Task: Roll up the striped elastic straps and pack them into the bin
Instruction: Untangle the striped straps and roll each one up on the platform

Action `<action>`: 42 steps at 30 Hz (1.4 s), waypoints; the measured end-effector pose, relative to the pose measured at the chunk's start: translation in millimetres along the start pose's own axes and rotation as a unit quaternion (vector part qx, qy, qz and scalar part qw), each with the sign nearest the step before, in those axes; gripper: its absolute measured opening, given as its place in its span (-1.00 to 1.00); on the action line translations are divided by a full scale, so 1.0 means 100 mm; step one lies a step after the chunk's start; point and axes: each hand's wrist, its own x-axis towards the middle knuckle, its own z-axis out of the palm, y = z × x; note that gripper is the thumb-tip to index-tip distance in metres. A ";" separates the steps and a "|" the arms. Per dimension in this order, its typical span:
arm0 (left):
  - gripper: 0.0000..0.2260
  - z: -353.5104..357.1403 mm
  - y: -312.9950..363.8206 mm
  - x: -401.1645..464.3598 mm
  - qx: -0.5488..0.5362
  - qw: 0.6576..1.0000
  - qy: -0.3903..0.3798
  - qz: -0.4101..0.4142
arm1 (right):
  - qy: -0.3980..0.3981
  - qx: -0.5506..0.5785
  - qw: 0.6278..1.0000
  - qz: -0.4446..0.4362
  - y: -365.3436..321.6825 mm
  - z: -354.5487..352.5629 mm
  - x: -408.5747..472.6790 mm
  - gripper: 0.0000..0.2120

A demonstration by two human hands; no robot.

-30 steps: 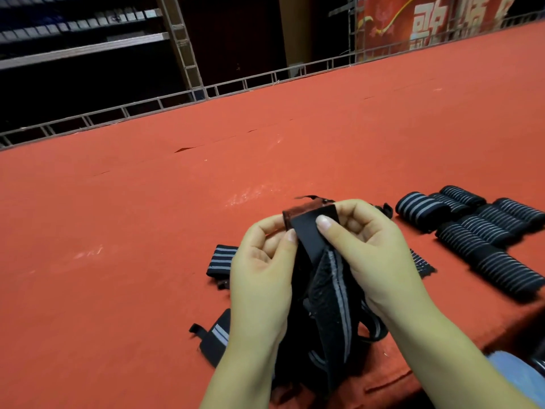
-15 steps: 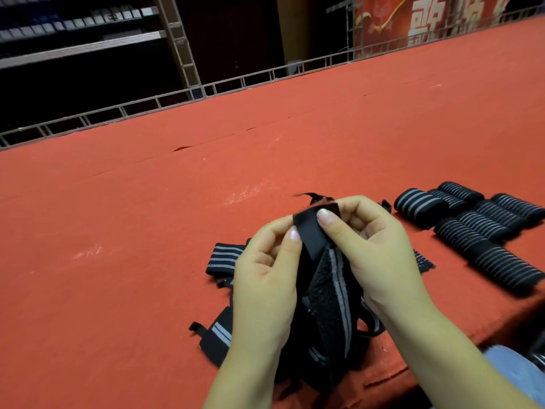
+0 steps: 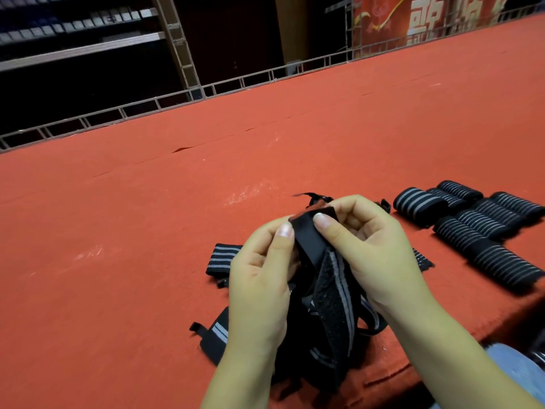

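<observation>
Both hands, left hand (image 3: 259,278) and right hand (image 3: 371,246), pinch one strap (image 3: 312,240) end over the red surface (image 3: 147,231), starting the roll; next needs tight turns.

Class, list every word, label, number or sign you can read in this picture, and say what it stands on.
Red banner behind the table: large pale characters, cut off by the frame's top edge, not readable.
Shelf labels at top left: too small and blurred.
Striped straps and rolled straps: no text visible.
</observation>
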 end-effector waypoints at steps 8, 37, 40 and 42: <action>-0.83 -0.02 0.00 0.01 0.057 0.998 0.001 0.006 | -0.005 -0.021 1.000 -0.003 0.00 0.01 0.00 -0.92; -0.90 -0.02 -0.03 0.01 0.104 0.993 0.021 0.046 | 0.035 -0.004 0.999 -0.009 0.02 0.08 -0.04 -0.91; -0.91 -0.02 -0.03 0.01 0.086 0.994 0.043 0.054 | 0.028 -0.010 1.000 -0.011 0.01 0.09 -0.04 -0.91; -0.88 -0.02 -0.01 0.01 0.074 0.994 0.061 0.058 | 0.026 -0.035 0.999 -0.005 -0.02 0.06 -0.01 -0.92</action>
